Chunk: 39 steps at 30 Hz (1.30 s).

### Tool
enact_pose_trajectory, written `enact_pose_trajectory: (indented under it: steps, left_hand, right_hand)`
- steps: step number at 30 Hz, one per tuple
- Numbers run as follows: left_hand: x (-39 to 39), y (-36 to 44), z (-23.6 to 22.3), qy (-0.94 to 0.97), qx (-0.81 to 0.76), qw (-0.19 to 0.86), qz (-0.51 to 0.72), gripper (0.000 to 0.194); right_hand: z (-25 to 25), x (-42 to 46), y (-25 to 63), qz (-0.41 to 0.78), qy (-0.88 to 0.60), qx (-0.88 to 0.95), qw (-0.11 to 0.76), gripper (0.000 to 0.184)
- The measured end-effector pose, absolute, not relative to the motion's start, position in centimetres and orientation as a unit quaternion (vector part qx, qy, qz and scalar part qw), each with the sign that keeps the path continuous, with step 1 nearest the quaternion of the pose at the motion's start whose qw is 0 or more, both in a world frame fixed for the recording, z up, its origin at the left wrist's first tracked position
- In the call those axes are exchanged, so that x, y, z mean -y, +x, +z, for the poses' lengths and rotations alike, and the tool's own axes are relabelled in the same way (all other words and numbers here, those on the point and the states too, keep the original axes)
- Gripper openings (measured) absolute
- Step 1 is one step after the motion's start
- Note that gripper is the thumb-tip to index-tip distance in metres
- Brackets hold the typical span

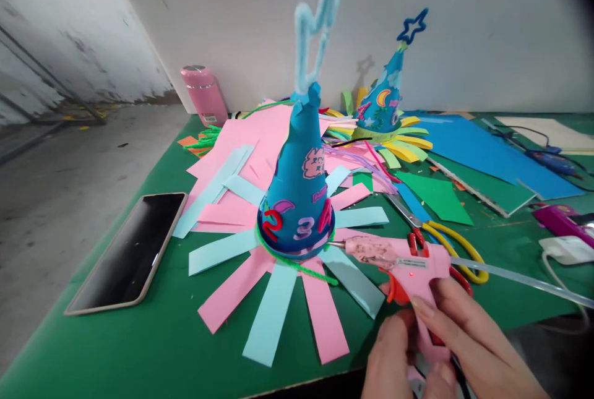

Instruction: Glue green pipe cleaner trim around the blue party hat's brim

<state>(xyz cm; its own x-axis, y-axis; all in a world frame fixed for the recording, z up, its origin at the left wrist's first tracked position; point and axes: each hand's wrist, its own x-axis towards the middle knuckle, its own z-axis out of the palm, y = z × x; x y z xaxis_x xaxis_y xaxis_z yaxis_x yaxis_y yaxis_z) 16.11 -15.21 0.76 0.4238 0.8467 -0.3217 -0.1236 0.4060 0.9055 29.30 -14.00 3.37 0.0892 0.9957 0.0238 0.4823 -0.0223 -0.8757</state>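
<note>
A blue cone hat (297, 201) with foam numbers stands on a ring of pink and light blue paper strips (278, 300); a light blue pipe cleaner (310, 34) rises from its tip. A green pipe cleaner (301, 266) circles its base. Both hands grip a pink glue gun (408, 263) whose nozzle points at the hat's base. My right hand (468, 331) is wrapped over the handle from the right. My left hand (394, 356) clasps the handle's lower part from the left.
A phone (130, 250) lies at the left on the green table (139, 349). Yellow-handled scissors (445, 244) lie behind the gun. A second decorated hat (385, 102), a pink bottle (204, 96), blue sheets (487, 151) and another glue gun (552, 161) sit farther back.
</note>
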Motion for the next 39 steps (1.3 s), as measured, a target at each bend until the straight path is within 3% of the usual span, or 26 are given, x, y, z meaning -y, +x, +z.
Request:
enact_pose_trajectory:
  steps: [5, 10, 14, 16, 19, 22, 39]
  left_hand:
    - [14.4, 17.6, 1.6, 0.340, -0.409, 0.756, 0.382, 0.050]
    - [14.5, 19.0, 0.7, 0.271, -0.370, 0.781, 0.424, 0.056]
    - [14.4, 19.2, 0.0, 0.237, -0.326, 0.798, 0.448, 0.060]
    - [14.2, 19.1, -0.1, 0.237, -0.320, 0.797, 0.454, 0.053]
    - [14.0, 19.1, -0.1, 0.236, -0.315, 0.796, 0.460, 0.047]
    - [13.8, 19.1, 0.0, 0.221, -0.303, 0.803, 0.463, 0.050]
    - [14.3, 19.5, -0.1, 0.221, -0.363, 0.764, 0.485, 0.047]
  right_hand:
    - [2.9, 14.4, 28.8, 0.379, -0.656, 0.542, 0.364, 0.040]
    - [2.2, 15.0, 29.8, 0.411, -0.659, 0.492, 0.394, 0.040]
    - [2.2, 14.9, 31.8, 0.369, -0.628, 0.419, 0.542, 0.040]
    - [2.6, 14.4, 32.5, 0.335, -0.595, 0.377, 0.626, 0.032]
    - [3.4, 13.6, 32.5, 0.319, -0.570, 0.338, 0.677, 0.016]
    - [3.9, 13.3, 31.8, 0.306, -0.562, 0.329, 0.695, 0.010]
    - [4.2, 13.4, 31.0, 0.245, -0.604, 0.289, 0.701, 0.015]
